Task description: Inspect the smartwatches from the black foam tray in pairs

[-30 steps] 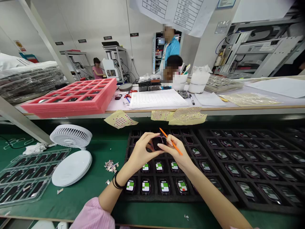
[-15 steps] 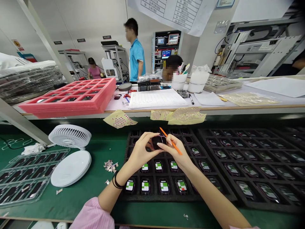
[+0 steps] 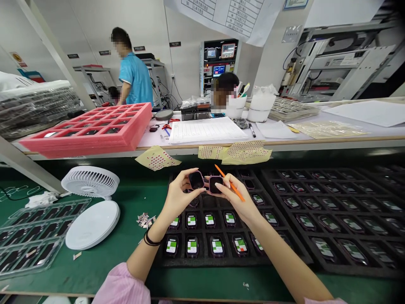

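My left hand point(image 3: 182, 190) pinches a dark-screened smartwatch body point(image 3: 196, 180) between thumb and fingers. Beside it, my right hand point(image 3: 236, 196) grips a second dark watch body point(image 3: 216, 184), its thumb lying on the screen. An orange stick, perhaps a pen or pry tool point(image 3: 232, 185), is also tucked in the right hand, pointing up and left. The two watches are close together above a black foam tray point(image 3: 202, 264). In that tray's pockets lie several watches with lit green and white screens, such as this watch point(image 3: 217, 246).
Another black foam tray of watches point(image 3: 340, 223) lies at right. A white fan point(image 3: 91, 215), small scraps point(image 3: 144, 220) and a clear plastic tray point(image 3: 34, 236) are at left. The shelf point(image 3: 152, 141) ahead bears a pink foam tray point(image 3: 126, 145) and papers point(image 3: 205, 130). Two people are visible beyond.
My left hand has shifted slightly left, and its watch now shows face-on beside the right hand's watch. The standing person in blue has moved left.
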The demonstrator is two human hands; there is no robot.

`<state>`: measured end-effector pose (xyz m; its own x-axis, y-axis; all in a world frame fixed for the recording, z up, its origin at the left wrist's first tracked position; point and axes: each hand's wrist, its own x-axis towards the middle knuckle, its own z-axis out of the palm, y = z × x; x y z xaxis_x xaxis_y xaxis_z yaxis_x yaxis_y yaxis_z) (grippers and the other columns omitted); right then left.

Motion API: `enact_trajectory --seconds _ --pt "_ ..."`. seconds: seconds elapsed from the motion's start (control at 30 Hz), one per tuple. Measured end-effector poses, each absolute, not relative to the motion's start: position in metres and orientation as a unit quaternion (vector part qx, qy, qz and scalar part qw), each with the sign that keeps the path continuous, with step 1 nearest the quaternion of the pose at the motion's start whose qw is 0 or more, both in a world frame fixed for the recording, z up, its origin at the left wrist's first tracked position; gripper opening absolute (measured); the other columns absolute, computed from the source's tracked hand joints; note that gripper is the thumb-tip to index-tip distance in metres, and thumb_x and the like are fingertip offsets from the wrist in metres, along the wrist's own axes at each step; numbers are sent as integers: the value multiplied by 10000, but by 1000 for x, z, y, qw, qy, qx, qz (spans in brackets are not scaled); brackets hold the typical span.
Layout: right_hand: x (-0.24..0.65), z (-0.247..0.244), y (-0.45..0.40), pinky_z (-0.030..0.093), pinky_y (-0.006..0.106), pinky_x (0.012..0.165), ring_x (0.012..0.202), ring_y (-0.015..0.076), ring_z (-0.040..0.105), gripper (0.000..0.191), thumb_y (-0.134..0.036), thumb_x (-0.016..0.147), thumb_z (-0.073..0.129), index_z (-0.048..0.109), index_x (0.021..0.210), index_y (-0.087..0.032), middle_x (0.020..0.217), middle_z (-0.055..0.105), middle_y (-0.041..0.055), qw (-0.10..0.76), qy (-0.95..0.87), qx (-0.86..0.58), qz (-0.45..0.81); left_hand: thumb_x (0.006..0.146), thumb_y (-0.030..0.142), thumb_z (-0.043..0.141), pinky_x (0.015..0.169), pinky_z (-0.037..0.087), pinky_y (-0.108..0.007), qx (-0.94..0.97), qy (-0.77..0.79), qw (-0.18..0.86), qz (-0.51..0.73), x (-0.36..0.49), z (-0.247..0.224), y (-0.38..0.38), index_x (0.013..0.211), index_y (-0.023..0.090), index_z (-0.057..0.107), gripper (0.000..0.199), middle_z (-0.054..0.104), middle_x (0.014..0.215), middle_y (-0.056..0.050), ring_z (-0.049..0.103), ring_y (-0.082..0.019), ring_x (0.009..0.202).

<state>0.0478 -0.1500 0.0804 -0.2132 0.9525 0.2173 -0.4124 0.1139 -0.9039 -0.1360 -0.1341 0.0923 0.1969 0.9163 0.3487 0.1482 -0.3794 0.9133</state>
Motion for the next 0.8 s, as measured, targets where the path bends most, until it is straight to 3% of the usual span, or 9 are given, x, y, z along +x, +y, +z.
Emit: enact_trajectory --seconds 0.1,0.3,0.63,0.8 --pt "49 80 -151 577 451 841 982 222 659 348 -326 833 675 367 697 -236 973 645 24 562 -493 -272 606 710 218 762 781 561 -280 671 405 383 490 -136 92 -134 1194 174 562 525 683 1058 -78 665 -192 938" --pt "50 78 -151 599 414 794 923 205 647 353 -330 815 692 377 684 -240 756 569 -20 572 -493 -288 589 717 246 762 761 555 -287 670 417 389 475 -136 94 -135 1220 173 566 545 710 987 -73 688 -205 897" --pt "47 79 -153 592 389 744 892 202 623 377 -382 807 683 352 688 -246 747 505 -17 566 -502 -290 586 721 244 754 790 559 -297 671 415 387 478 -135 94 -134 1241 177 564 557 711 1021 -72 682 -200 903" --pt "57 75 -140 498 284 578 643 155 542 406 -451 811 636 313 678 -244 665 452 -27 560 -564 -379 474 715 267 762 771 558 -284 679 414 377 474 -136 94 -134 1234 186 571 558 700 1041 -72 668 -191 893"
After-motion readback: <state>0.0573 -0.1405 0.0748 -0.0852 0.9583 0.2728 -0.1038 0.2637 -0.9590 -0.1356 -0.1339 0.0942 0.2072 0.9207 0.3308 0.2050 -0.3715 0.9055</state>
